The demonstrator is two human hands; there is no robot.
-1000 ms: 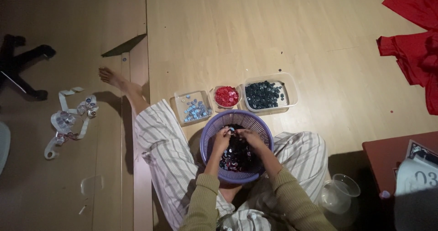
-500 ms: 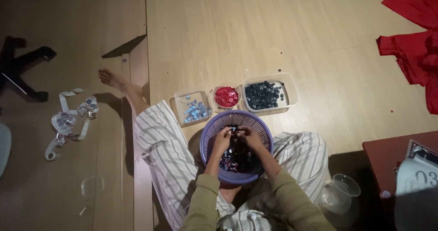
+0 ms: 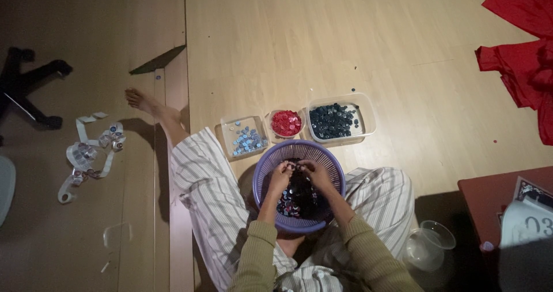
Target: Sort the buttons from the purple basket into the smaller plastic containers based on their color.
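Hands meet inside the purple basket [image 3: 336, 171] on the lap. The left hand [image 3: 280, 175] and right hand [image 3: 314, 172] pinch small buttons [image 3: 294, 198] together, sorting by colour. Next, I think, the picked one needs dropping in the matching tub [image 3: 368, 114].

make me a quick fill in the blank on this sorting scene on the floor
Both hands, left hand and right hand, reach into a ____ basket. The small round tub holds ____ pieces. The tub of dark blue pieces stands to the ____ of the round tub in the picture. The cloth at the right edge is ____.

Missing words: purple; red; right; red
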